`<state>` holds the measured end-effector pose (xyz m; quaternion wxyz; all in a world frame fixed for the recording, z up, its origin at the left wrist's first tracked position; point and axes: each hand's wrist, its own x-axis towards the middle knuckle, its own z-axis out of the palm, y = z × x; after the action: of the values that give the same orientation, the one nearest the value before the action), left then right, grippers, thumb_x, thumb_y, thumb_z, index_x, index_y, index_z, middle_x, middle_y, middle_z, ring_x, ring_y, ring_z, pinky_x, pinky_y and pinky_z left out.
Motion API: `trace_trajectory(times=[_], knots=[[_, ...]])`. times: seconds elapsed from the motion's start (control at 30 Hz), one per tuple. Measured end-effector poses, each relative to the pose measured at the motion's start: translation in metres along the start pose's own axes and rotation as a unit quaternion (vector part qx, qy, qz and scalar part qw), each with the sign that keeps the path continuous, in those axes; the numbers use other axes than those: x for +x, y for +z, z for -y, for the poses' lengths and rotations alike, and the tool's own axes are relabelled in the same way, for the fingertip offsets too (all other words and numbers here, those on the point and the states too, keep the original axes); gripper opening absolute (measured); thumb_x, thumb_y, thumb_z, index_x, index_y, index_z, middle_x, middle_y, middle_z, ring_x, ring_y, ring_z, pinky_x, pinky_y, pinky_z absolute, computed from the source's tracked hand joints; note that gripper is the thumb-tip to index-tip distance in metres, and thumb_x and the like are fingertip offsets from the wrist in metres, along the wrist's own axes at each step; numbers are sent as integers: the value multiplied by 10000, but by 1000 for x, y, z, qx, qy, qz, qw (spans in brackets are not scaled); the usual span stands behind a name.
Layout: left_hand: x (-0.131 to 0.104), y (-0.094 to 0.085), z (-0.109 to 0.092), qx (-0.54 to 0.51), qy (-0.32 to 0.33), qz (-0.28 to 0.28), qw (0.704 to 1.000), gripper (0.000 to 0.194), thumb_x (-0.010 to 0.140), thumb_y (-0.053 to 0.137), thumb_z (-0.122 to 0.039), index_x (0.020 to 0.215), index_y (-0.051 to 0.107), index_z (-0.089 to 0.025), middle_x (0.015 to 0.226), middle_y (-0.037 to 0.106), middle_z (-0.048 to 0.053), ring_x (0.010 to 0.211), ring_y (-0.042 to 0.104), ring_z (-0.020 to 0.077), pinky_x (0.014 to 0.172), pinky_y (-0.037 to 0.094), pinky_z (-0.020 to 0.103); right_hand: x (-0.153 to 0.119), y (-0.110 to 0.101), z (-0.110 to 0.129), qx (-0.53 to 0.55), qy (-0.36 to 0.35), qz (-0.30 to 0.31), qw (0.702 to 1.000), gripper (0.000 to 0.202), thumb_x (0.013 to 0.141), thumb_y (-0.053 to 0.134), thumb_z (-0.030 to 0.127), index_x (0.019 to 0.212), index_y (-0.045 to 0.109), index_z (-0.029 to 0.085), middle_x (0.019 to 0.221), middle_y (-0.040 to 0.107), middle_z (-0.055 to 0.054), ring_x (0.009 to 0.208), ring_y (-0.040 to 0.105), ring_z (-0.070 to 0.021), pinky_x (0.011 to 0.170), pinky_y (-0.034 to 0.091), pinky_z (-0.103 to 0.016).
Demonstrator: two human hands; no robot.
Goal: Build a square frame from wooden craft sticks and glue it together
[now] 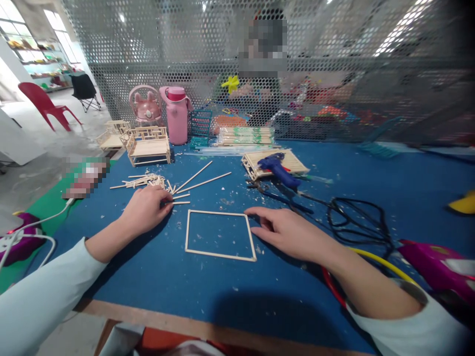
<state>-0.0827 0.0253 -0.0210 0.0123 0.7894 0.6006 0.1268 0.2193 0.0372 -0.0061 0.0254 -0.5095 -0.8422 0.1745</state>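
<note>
My left hand [146,210] is at the front of a pile of short wooden sticks [154,179], its fingers closed in a pinch on a thin stick [181,202]. Two longer sticks [204,183] fan out beyond it. Flat on the blue table lies a rectangular frame of thin wooden sticks [220,256]. By the frame's right side is my right hand [278,227], thumb and index finger apart. Its index fingertip is at the upper right corner; the other fingers are partly hidden. Behind it, a blue glue gun [278,169] rests on a slatted wooden piece [256,160].
Two miniature wooden benches [148,147] stand at the back left beside a pink bottle [177,116]. Bundled sticks [245,135] lie before a perforated metal screen [148,44]; a person sits behind it. A black cable [356,210] coils at right. A phone [87,178] lies at left.
</note>
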Motion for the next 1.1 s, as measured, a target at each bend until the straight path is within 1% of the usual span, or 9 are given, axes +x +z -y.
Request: trace_trajectory(times=[0.1,0.23,0.37,0.57,0.63,0.7,0.8,0.97,1.1], knots=[[-2,2,1,2,-38,4,999,330,822,475,-346,1058,595,-150,943,628,92,815,593,217,711,463,327,0,1,0,-4,4,2,1000,360,794,485,281,1127,585,187,626,599,-1,552,518,-140,511,330,-237],[3,9,3,-1,-9,19,1000,283,866,412,-311,913,656,-175,920,635,80,842,592,206,754,455,311,0,0,1,-10,7,7,1000,361,796,487,278,1134,579,189,628,600,0,556,519,-141,512,325,-236],[19,10,-5,18,7,26,999,277,864,406,-271,860,664,-169,860,649,81,823,598,211,737,454,310,1,-1,1,-8,0,11,1000,370,794,486,278,1139,576,177,649,601,-5,567,519,-142,526,333,-238],[37,3,-18,79,-6,96,992,213,811,479,-255,809,677,-176,810,670,99,779,612,258,678,457,346,3,2,-4,33,2,-5,999,392,800,446,243,1170,552,170,654,576,4,573,504,-132,546,355,-233],[34,4,-18,63,-5,78,995,215,814,475,-250,827,676,-176,823,658,102,795,608,257,692,460,347,3,1,-8,54,19,-34,998,378,803,426,231,1153,549,157,646,565,9,565,494,-127,549,365,-230],[27,7,-17,42,2,28,999,244,828,458,-250,913,667,-158,895,636,117,845,595,253,743,461,350,2,-1,-10,63,38,-63,995,328,802,430,242,1082,566,140,632,556,12,554,486,-123,545,367,-229],[15,10,-15,7,24,-34,999,296,850,421,-239,1018,637,-128,954,609,125,897,572,241,804,451,346,3,-6,-6,45,45,-62,996,246,791,461,251,964,601,147,631,569,5,564,497,-125,550,367,-228],[6,11,-16,-57,92,7,994,284,860,414,-251,932,675,-166,874,640,78,831,583,205,765,458,313,23,-7,13,-32,16,-20,999,160,729,497,151,771,649,173,705,640,-32,628,541,-142,579,363,-234],[6,13,-19,-72,112,28,991,277,858,421,-220,893,690,-167,840,655,71,811,586,192,750,453,293,34,-2,19,-32,12,-11,999,184,660,502,68,705,647,171,707,652,-31,625,548,-134,568,358,-222]])
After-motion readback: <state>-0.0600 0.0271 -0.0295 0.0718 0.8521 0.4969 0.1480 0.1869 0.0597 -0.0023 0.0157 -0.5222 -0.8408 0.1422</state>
